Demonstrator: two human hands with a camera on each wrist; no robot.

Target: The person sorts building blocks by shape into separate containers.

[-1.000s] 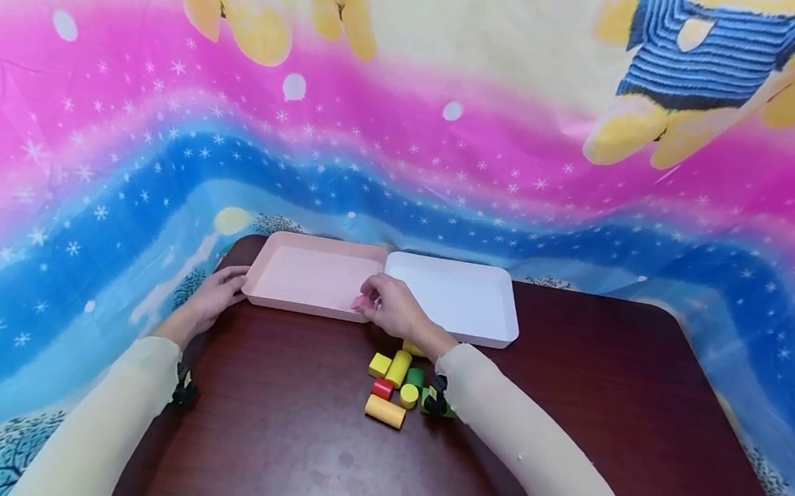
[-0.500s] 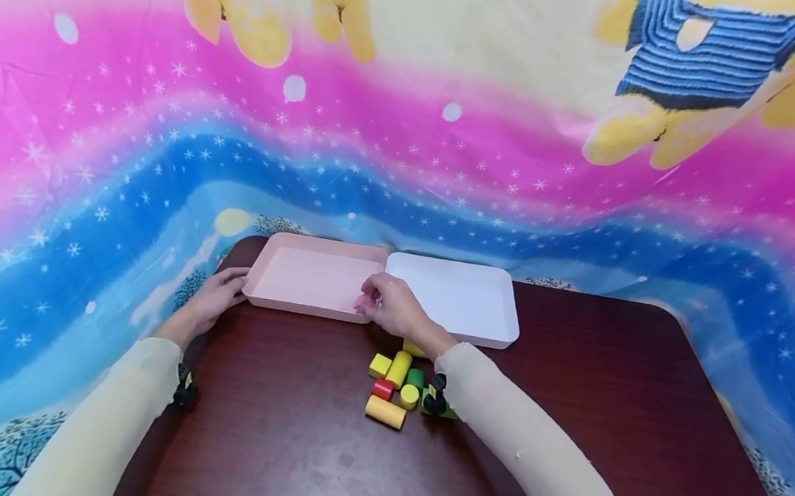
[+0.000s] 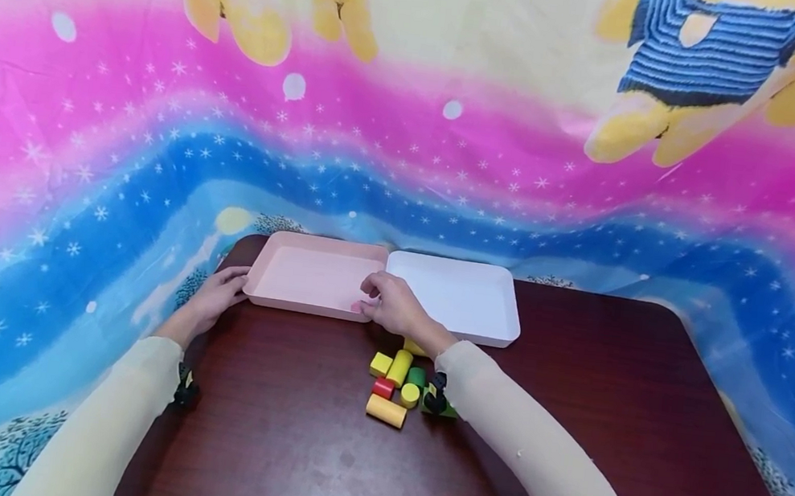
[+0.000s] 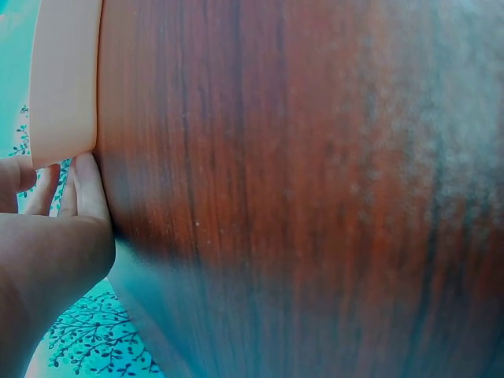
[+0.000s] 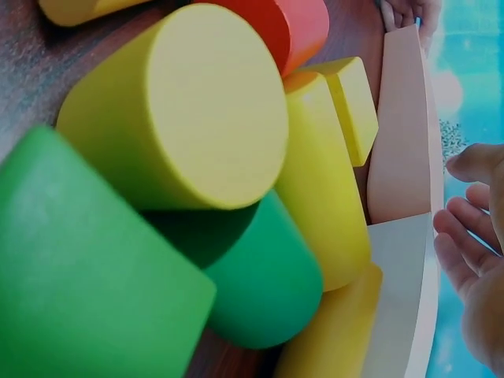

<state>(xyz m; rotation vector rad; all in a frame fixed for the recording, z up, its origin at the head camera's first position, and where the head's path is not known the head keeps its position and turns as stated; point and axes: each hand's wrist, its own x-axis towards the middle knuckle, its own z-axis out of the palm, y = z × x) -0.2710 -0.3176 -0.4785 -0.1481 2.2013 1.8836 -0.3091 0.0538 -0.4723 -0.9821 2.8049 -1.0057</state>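
My right hand [image 3: 394, 308] is over the near right corner of the pink tray [image 3: 307, 275]. A small pink block [image 3: 356, 307] shows in that corner, right at the fingertips and partly hidden by them. In the right wrist view the thumb and fingers [image 5: 461, 244] of this hand are spread apart, with nothing seen between them. My left hand [image 3: 214, 295] touches the left end of the pink tray with extended fingers. The left wrist view shows its fingertips [image 4: 85, 169] against the tray's end wall.
A white tray [image 3: 468, 296] adjoins the pink one on the right. Below my right wrist lie a yellow cube [image 3: 380, 364], a red cylinder [image 3: 383, 389], an orange-yellow cylinder [image 3: 386, 411], a green block [image 5: 87, 268] and several other blocks. A patterned cloth [image 3: 352, 130] hangs behind the table.
The pink block, earlier pinched in my right hand, sits lower in the tray corner with the fingers parted from it. My left hand has stayed at the tray's end.
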